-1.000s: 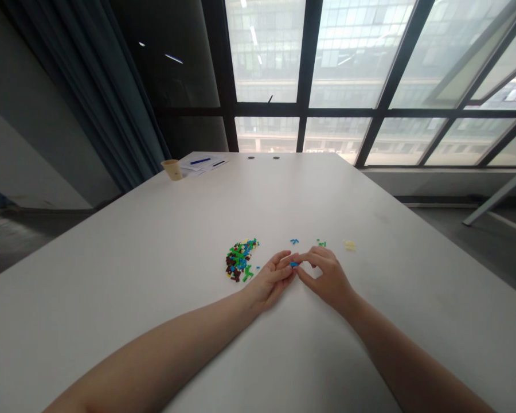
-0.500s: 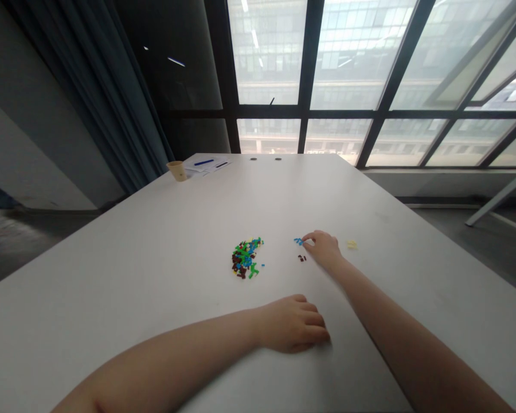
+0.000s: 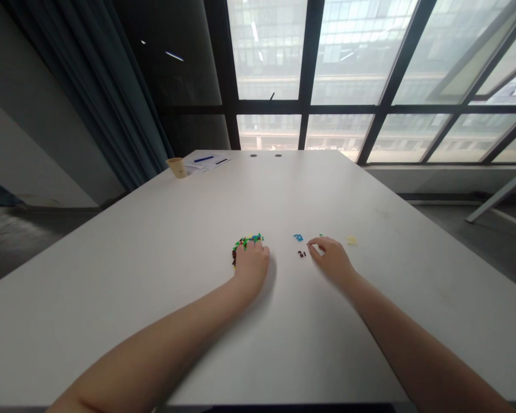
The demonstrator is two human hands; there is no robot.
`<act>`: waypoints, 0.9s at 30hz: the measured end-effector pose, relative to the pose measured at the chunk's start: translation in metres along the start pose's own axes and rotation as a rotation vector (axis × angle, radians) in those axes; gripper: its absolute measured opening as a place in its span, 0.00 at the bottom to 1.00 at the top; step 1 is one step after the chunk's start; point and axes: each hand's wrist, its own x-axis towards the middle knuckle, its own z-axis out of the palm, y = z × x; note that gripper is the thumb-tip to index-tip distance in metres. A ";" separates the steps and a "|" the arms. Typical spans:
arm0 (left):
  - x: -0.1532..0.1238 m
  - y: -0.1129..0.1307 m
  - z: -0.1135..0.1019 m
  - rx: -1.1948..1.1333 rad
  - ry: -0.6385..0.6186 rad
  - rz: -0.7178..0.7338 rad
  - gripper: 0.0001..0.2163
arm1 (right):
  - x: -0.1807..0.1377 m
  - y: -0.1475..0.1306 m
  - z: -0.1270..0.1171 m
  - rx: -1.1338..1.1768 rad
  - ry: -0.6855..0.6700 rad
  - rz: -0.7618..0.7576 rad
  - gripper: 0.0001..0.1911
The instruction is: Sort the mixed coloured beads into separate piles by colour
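My left hand (image 3: 253,263) lies over a heap of small building bricks (image 3: 241,243) in green, brown, blue and yellow, covering much of it. Its fingers are apart, with the tips among the bricks. My right hand (image 3: 331,256) hovers to the right, thumb and index finger pinched together; whether a tiny piece sits between the tips cannot be made out. Close to those fingertips lie a small group of blue bricks (image 3: 298,237) and, nearer me, several dark brown bricks (image 3: 301,253). A bit of green brick (image 3: 320,234) shows just behind the right hand.
Pale yellow bricks (image 3: 351,240) lie right of my right hand on the white table (image 3: 284,195). A paper cup (image 3: 177,167) stands at the far left edge, beside papers (image 3: 202,166) with a blue pen (image 3: 203,159). Windows rise behind the table.
My left hand has moved forward from the near table onto the heap of bricks. My right hand has drawn back slightly from the blue bricks, and a green brick behind it now shows.
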 end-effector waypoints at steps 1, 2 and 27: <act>0.005 -0.006 0.001 -0.017 -0.030 -0.010 0.10 | -0.002 -0.001 0.002 0.004 -0.013 -0.025 0.10; 0.009 -0.011 0.003 -0.028 -0.053 -0.009 0.10 | -0.003 -0.003 0.004 0.012 -0.022 -0.045 0.10; 0.013 0.008 0.039 -0.890 0.294 0.288 0.07 | -0.016 -0.031 0.017 0.302 0.138 -0.307 0.06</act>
